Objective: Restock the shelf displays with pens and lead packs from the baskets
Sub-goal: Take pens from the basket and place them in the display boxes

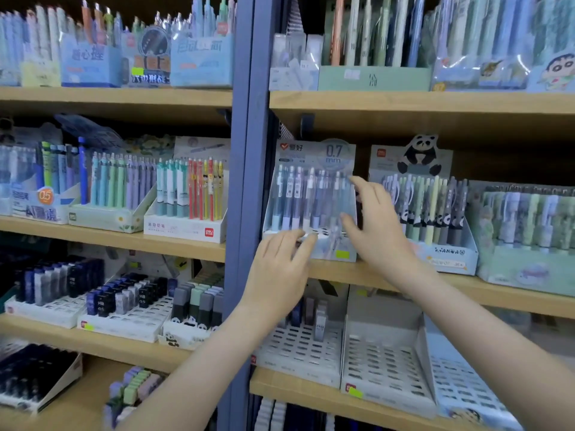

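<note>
A clear-fronted pen display box [306,194] marked 0.7 mm stands on the middle shelf [342,275] of the right bay, filled with blue and lilac pens. My left hand [280,269] lies with straight fingers against the box's lower front lip. My right hand [373,225] grips the box's right side, thumb across the front and fingers up along the edge. No basket is in view.
A panda pen display [435,213] stands right beside the box. Below it sit white slotted lead trays [382,356], mostly bare, with a few lead packs [320,321]. A blue upright post [245,181] divides the bays. The left bay holds full pen boxes and lead trays.
</note>
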Motion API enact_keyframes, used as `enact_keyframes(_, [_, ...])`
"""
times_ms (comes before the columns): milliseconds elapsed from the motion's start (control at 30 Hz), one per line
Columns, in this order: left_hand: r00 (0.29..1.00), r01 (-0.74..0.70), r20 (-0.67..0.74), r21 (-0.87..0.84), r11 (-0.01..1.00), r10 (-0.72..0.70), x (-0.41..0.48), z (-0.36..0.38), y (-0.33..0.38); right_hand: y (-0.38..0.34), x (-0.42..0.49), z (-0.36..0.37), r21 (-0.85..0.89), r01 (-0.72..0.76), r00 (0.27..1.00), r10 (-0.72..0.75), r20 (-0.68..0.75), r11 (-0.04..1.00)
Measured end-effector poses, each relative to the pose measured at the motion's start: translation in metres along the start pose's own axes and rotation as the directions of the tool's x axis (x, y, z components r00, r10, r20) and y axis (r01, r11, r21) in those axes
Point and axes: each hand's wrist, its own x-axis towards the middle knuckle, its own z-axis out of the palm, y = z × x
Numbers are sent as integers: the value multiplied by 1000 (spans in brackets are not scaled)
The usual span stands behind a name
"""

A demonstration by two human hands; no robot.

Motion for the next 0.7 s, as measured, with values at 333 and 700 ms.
enact_keyframes(333, [869, 144, 490, -372, 917, 62, -180, -3, 110, 36, -245, -3, 100, 48, 920, -83, 383, 994])
enact_keyframes(700, [410, 264, 817, -532, 804, 406, -420, 18, 255, 172, -588, 8, -351, -420, 364, 510, 780, 837])
